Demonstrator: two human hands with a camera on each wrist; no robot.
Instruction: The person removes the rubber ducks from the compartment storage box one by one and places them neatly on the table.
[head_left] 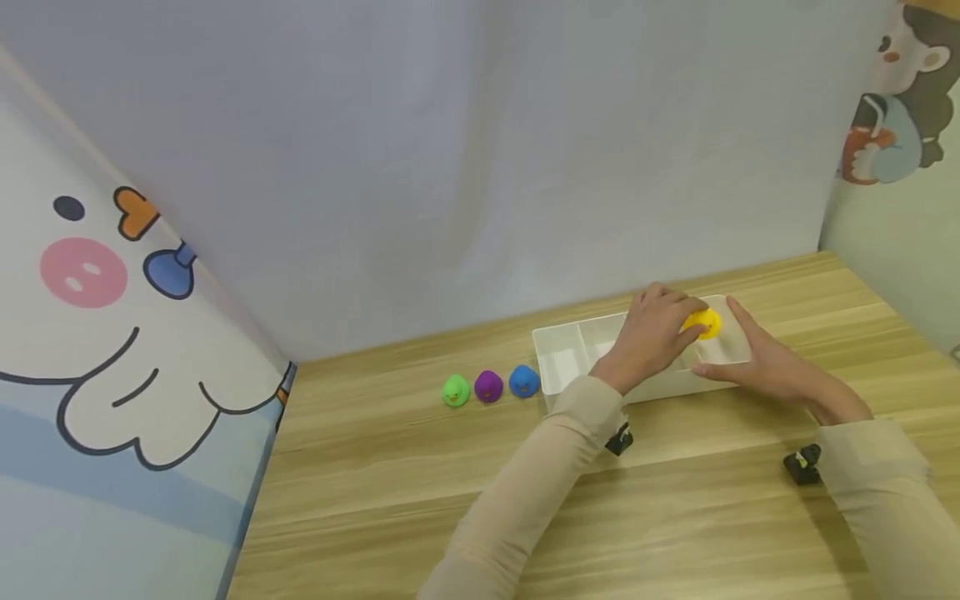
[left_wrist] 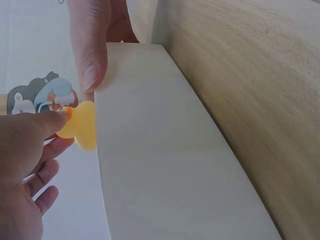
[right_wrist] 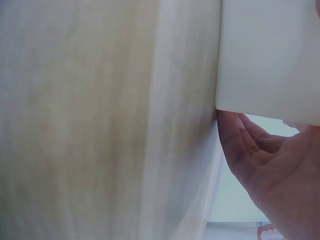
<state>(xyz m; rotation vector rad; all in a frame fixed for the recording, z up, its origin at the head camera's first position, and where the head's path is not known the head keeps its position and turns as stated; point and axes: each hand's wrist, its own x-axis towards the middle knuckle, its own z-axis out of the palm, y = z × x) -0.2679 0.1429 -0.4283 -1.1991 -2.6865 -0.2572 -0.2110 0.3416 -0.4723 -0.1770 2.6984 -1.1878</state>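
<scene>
My left hand (head_left: 651,335) pinches a yellow toy duck (head_left: 707,322) between thumb and fingers. It holds the duck over the right-hand end of a white divided tray (head_left: 660,387). In the left wrist view, the yellow duck (left_wrist: 86,125) shows just past the rim of the tray wall (left_wrist: 145,145), its lower part partly hidden. Around the tray's right end my right hand (head_left: 776,364) grips, thumb against the near side. The right wrist view has its fingers (right_wrist: 237,145) bent against the end of the tray (right_wrist: 270,65).
Left of the tray, a green duck (head_left: 456,391), a purple duck (head_left: 489,387) and a blue duck (head_left: 524,382) stand in a row on the wooden table (head_left: 360,467). A pale wall (head_left: 450,183) rises behind the table's far edge.
</scene>
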